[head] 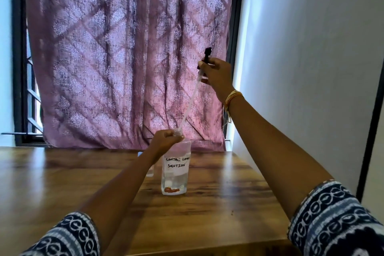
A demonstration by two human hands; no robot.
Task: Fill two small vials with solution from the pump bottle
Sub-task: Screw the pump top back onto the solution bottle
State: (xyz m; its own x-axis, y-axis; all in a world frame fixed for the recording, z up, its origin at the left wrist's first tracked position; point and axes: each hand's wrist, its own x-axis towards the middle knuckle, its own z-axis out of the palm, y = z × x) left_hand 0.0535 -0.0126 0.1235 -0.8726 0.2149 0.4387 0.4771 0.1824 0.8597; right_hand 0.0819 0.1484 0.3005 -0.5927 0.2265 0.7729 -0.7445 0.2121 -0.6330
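A clear plastic bottle [175, 172] with a handwritten label "contact lens solution" stands on the wooden table [218, 214], about a quarter full of clear liquid. My left hand [164, 141] grips its neck. My right hand [217, 75] holds the black pump head [207, 54] high above and to the right. The pump's long clear dip tube [190, 102] slants down, its lower end still in the bottle mouth. Behind my left forearm, a small clear vial [150, 171] shows partly, with another pale object [140, 154] behind it, mostly hidden.
A purple patterned curtain [128, 48] hangs over a dark-framed window behind the table. A white wall [311, 58] runs along the table's right side. The table's far edge meets the curtain and its front right corner is near my right elbow.
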